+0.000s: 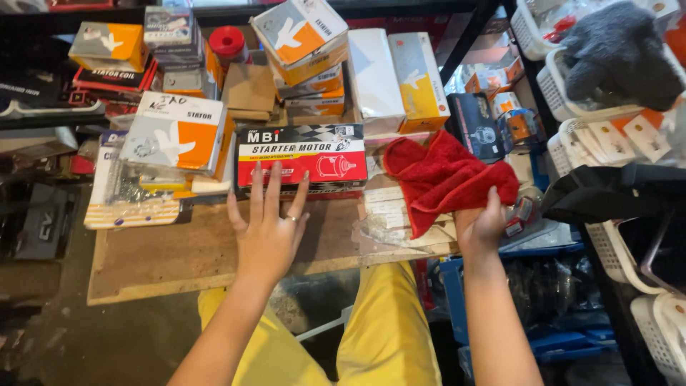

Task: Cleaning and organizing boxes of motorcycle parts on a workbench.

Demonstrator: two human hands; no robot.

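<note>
My left hand [268, 225] is spread flat, fingers apart, over the bare wooden board [179, 257], with its fingertips at the front face of a long red, black and white carton [304, 159]. It holds nothing. A ring shows on one finger. My right hand [482, 221] grips the lower corner of a red cloth [439, 175], which lies crumpled over flat pale packets [389, 211] at the board's right end.
Stacked orange, grey and white cartons [179, 132] fill the back of the board. White baskets [572, 93] with parts stand at the right, a grey cloth [622, 50] in one. Blue crates [564, 343] sit below. My yellow trousers [386, 329] are in front.
</note>
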